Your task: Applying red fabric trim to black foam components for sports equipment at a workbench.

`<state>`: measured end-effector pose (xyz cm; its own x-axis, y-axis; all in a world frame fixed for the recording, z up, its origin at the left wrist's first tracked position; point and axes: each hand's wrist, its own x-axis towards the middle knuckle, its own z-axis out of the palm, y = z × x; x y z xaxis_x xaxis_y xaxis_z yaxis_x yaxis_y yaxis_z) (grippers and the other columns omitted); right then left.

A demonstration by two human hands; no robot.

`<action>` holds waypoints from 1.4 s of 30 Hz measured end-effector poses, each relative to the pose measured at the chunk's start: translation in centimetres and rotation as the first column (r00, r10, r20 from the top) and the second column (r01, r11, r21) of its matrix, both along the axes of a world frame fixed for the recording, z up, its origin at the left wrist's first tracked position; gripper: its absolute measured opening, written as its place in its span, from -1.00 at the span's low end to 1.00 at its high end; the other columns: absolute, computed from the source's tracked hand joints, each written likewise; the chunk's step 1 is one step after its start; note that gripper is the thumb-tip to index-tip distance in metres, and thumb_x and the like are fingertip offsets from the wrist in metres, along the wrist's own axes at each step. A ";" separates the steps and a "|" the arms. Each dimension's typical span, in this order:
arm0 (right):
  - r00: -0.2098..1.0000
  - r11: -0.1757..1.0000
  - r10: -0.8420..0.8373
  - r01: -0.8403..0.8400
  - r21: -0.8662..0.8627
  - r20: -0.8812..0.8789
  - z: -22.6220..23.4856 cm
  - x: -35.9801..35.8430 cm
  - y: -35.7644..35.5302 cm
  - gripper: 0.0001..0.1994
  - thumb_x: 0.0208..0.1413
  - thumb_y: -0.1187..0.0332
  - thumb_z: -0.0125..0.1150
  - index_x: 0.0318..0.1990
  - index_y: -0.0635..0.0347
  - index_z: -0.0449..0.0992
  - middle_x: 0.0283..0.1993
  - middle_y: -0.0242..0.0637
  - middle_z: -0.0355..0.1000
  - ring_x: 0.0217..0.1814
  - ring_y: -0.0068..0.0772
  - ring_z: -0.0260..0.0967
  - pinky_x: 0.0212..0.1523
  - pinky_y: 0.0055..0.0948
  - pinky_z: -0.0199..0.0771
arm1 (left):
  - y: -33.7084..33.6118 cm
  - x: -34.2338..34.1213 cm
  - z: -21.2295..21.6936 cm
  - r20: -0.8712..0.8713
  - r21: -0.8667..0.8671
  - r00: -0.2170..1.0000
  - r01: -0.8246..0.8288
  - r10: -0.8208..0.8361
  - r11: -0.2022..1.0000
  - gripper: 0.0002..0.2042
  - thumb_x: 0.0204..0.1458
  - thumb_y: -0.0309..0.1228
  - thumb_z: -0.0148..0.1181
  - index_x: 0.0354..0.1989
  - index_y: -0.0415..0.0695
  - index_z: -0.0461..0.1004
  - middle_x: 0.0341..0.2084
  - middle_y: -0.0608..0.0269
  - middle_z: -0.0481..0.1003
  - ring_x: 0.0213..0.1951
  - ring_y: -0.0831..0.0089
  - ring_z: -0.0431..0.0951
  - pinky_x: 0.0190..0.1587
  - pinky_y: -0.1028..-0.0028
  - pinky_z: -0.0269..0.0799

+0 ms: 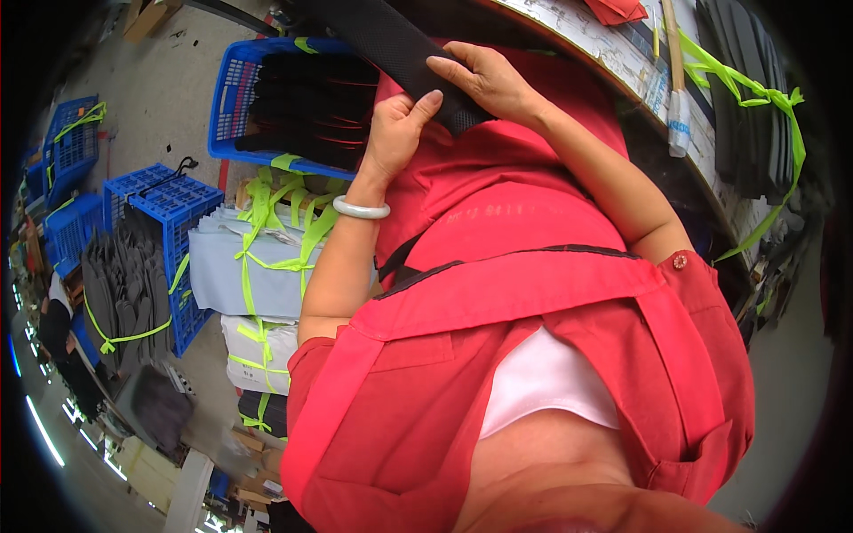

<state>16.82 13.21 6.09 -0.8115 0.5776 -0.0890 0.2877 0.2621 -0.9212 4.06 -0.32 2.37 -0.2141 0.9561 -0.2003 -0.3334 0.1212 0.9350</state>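
A long black strip of textured, mesh-like material runs from the top edge down to my lap. My left hand is closed on its near left edge, the thumb lying on top. On the opposite edge my right hand grips the same strip, thumb stretched across its surface and the other fingers partly hidden. The strip's lower end rests against my red apron. Just left of my left hand stands a blue plastic crate holding stacked black pieces with thin red edges.
Right of me is a worktable with a bundle of dark strips tied in green ribbon and a wooden stick. Left, tied stacks of light grey sheets and a blue crate beside dark grey pieces stand on the floor.
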 end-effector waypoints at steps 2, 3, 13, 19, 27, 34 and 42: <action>0.999 1.000 -0.002 0.002 0.012 -0.036 -0.1 0.1 -0.1 -0.62 0.24 0.11 0.09 -0.28 0.35 0.45 -0.51 -0.27 0.34 -0.47 -0.54 0.22 -0.42 -0.47 0.30 | -0.7 -0.8 0.2 0.188 -0.074 0.981 0.061 -0.047 0.995 -0.74 0.18 -0.32 0.15 -0.33 -0.33 0.54 -0.45 0.22 0.57 -0.43 0.56 0.54 -0.37 0.61 0.47; 0.999 1.000 0.016 -0.017 -0.013 -0.039 0.4 0.3 -0.1 -0.62 0.24 0.10 0.09 -0.27 0.35 0.45 -0.51 -0.29 0.34 -0.47 -0.55 0.22 -0.42 -0.47 0.30 | -0.3 -1.0 0.8 0.245 -0.087 0.969 -0.021 0.041 0.996 -0.76 0.17 -0.34 0.15 -0.33 -0.33 0.55 -0.43 0.23 0.57 -0.40 0.58 0.53 -0.35 0.63 0.45; 0.999 0.998 0.021 -0.023 0.065 0.031 0.9 0.4 -0.4 -0.65 0.29 0.10 0.03 -0.22 0.28 0.43 -0.41 -0.42 0.35 -0.36 -0.65 0.24 -0.33 -0.53 0.32 | -0.1 -2.5 -0.5 0.008 0.022 0.994 -0.112 0.111 0.994 -0.80 0.19 -0.39 0.12 -0.35 -0.30 0.55 -0.43 0.33 0.55 -0.39 0.67 0.46 -0.28 0.66 0.39; 0.977 0.982 0.171 -0.160 -0.097 0.123 1.9 0.2 0.2 -0.65 0.28 0.10 0.04 -0.23 0.29 0.44 -0.45 -0.41 0.34 -0.39 -0.66 0.23 -0.37 -0.52 0.30 | -0.7 -2.5 0.1 0.403 0.029 0.891 -0.239 0.208 0.971 -0.70 0.26 -0.37 -0.04 0.01 -0.37 0.37 -0.11 -0.04 0.50 -0.12 0.24 0.57 0.00 0.27 0.53; 0.927 0.946 0.325 -0.317 -0.076 0.187 4.1 1.7 -2.1 -0.59 0.24 0.04 0.07 -0.22 0.33 0.42 -0.47 -0.27 0.32 -0.38 -0.54 0.23 -0.32 -0.43 0.32 | -0.8 -8.8 1.8 0.566 -0.061 0.655 -0.573 0.502 0.817 -0.83 0.00 -0.53 0.29 -0.21 -0.22 0.53 -0.28 0.17 0.56 -0.24 0.33 0.59 -0.09 0.36 0.55; 0.925 0.946 0.323 -0.310 -0.095 0.199 5.0 2.0 -1.6 -0.56 0.23 0.03 0.07 -0.19 0.35 0.42 -0.45 -0.14 0.36 -0.40 -0.38 0.30 -0.31 -0.34 0.32 | 0.7 -8.9 1.6 0.564 -0.062 0.590 -0.667 0.578 0.742 -0.85 -0.09 -0.59 0.33 -0.31 -0.19 0.56 -0.36 0.24 0.56 -0.31 0.39 0.59 -0.14 0.39 0.55; 0.919 0.946 0.317 -0.290 -0.143 0.236 5.0 1.8 -1.0 -0.58 0.23 0.05 0.09 -0.23 0.35 0.43 -0.47 -0.17 0.35 -0.41 -0.44 0.29 -0.34 -0.36 0.32 | 2.3 -10.2 1.3 0.534 -0.070 0.571 -0.705 0.623 0.706 -0.85 -0.09 -0.60 0.34 -0.32 -0.24 0.55 -0.36 0.22 0.55 -0.35 0.38 0.58 -0.20 0.43 0.55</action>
<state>18.63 12.24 11.11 -0.8887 0.2838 -0.3601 0.4361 0.2809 -0.8549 -6.10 1.97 3.70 -0.7119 0.6090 -0.3498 -0.6692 -0.4371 0.6010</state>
